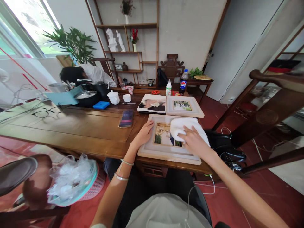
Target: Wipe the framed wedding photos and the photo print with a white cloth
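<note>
Desk (99, 126) of brown wood extends across the room before a wall shelf (125, 26). Picture frame (163, 151) lies flat at the near edge, directly in front of the seated person. Left hand (147, 130): fingers extended over the left side of the frame; whether they grip it cannot be told. Right hand (193, 139): fingers curled into the white cloth (187, 123), which rests on the right half of the frame. Second frame (182, 106) and photo panel (153, 104) lie side by side behind. Cola bottle (183, 83) and white bottle (168, 89) stand upright beyond these.
</note>
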The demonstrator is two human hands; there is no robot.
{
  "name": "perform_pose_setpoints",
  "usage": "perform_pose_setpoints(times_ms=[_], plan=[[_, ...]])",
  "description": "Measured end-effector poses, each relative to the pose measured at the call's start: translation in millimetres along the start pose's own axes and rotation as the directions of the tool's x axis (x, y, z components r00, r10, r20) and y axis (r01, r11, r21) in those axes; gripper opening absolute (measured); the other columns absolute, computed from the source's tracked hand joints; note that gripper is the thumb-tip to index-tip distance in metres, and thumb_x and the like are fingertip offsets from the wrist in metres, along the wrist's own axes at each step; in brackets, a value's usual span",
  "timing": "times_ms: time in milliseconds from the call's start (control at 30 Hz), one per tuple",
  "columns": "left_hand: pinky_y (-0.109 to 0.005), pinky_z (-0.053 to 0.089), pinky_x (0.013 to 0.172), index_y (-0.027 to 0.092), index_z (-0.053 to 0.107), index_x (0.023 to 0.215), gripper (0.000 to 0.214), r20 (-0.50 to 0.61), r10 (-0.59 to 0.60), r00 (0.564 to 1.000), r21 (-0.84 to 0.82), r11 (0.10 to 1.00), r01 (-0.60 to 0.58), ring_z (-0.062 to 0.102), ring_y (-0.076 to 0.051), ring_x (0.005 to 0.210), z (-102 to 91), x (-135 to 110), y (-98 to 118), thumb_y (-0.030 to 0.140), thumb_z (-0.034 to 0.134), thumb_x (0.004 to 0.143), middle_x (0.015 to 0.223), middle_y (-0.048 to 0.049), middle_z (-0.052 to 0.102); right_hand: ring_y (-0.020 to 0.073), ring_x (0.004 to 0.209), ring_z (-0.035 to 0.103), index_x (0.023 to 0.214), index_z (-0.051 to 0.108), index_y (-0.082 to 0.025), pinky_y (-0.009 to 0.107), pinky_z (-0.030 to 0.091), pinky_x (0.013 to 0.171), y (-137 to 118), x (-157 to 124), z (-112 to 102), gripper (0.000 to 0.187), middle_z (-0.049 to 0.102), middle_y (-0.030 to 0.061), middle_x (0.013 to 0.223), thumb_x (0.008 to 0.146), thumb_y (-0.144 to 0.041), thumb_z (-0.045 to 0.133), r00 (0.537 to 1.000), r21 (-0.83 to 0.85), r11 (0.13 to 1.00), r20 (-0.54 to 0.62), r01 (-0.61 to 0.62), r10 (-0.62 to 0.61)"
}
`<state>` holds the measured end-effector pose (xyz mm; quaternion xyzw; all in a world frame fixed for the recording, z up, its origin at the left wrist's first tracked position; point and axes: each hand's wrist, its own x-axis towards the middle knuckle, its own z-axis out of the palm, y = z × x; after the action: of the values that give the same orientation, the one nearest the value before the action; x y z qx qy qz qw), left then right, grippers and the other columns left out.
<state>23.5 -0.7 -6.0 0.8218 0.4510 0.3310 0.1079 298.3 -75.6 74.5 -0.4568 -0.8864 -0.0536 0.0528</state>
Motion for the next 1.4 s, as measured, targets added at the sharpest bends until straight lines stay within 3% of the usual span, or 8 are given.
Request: perform_pose_setpoints(times_ms=[167,267,533,700,933,1067,1233,1400], plan=[[-0.046,0.03,0.113,0.009,0.055,0.124,0.043,-0.021,0.021,1.0,0.013,1.0,-0.021,0.038,-0.024,0.134,1.4,-1,0,0.007,0.036,0.085,0.136,-0.0166,0.05,0.0307,0.133,0.035,0.111,0.064,-0.018,0.055,0.023,0.108,-48,-48,-18,0.051,0.054,0.0146,0.133,0.066,-0.002,0.046,0.992,0.153,0.982,0.04,0.115,-0.122],[-0.046,0.03,0.113,0.006,0.055,0.123,0.042,-0.01,0.037,0.999,0.026,0.999,-0.037,0.038,-0.025,0.134,0.9,-1,0,0.007,0.036,0.086,0.135,-0.018,0.051,0.0286,0.132,0.037,0.108,0.065,-0.019,0.051,0.024,0.109,-51,-54,-15,0.047,0.056,0.015,0.129,0.067,-0.004,0.048,0.994,0.163,0.98,0.012,0.11,-0.113],[-0.047,0.031,0.112,0.009,0.055,0.124,0.043,0.008,0.056,0.998,0.012,0.998,-0.056,0.037,-0.024,0.135,-1.8,-2,0,0.006,0.035,0.086,0.135,-0.0164,0.05,0.0315,0.132,0.035,0.118,0.056,-0.009,0.048,0.027,0.105,28,29,12,0.049,0.053,0.0232,0.129,0.069,-0.006,0.05,0.978,-0.048,0.989,-0.162,-0.142,0.133],[-0.049,0.031,0.112,0.007,0.056,0.123,0.044,-0.004,0.052,0.999,0.02,0.998,-0.052,0.037,-0.025,0.134,0.7,-3,-2,0.003,0.035,0.084,0.134,-0.0179,0.051,0.0341,0.13,0.035,0.117,0.057,-0.012,0.054,0.024,0.102,26,53,12,0.05,0.057,0.019,0.125,0.07,-0.003,0.046,0.997,-0.101,0.994,-0.072,-0.035,0.028],[-0.051,0.032,0.111,0.012,0.055,0.125,0.048,-0.053,0.073,0.996,0.014,0.997,-0.073,0.038,-0.025,0.134,6.5,-4,-7,0.001,0.035,0.082,0.133,-0.0151,0.053,0.0303,0.128,0.04,0.111,0.061,-0.016,0.05,0.029,0.104,-43,-22,-14,0.049,0.054,0.0166,0.129,0.066,-0.002,0.045,0.985,0.167,0.973,0.043,0.159,-0.169],[-0.049,0.032,0.111,0.013,0.056,0.123,0.049,-0.065,0.084,0.994,0.0,0.996,-0.084,0.038,-0.024,0.134,7.2,-4,-8,0.0,0.036,0.081,0.132,-0.0137,0.053,0.0294,0.134,0.033,0.114,0.06,-0.019,0.05,0.024,0.108,-66,-48,-15,0.054,0.047,0.0139,0.139,0.063,-0.005,0.049,0.975,0.281,0.937,0.007,0.209,-0.22],[-0.049,0.031,0.112,0.011,0.055,0.125,0.047,-0.029,0.072,0.997,-0.003,0.997,-0.072,0.036,-0.025,0.135,3.2,-4,-6,0.002,0.035,0.083,0.134,-0.0156,0.051,0.0294,0.131,0.037,0.116,0.061,-0.018,0.05,0.023,0.109,-33,-10,10,0.052,0.051,0.0151,0.135,0.065,-0.006,0.051,0.994,0.118,0.989,-0.08,0.087,-0.078],[-0.05,0.031,0.112,0.012,0.055,0.125,0.045,-0.014,0.064,0.998,-0.008,0.998,-0.064,0.036,-0.025,0.135,-1.0,-4,-1,0.004,0.034,0.085,0.135,-0.0163,0.051,0.0363,0.135,0.027,0.123,0.055,-0.01,0.054,0.022,0.106,11,50,19,0.053,0.043,0.0189,0.141,0.07,-0.007,0.051,0.977,-0.058,0.992,-0.187,-0.116,0.103]])
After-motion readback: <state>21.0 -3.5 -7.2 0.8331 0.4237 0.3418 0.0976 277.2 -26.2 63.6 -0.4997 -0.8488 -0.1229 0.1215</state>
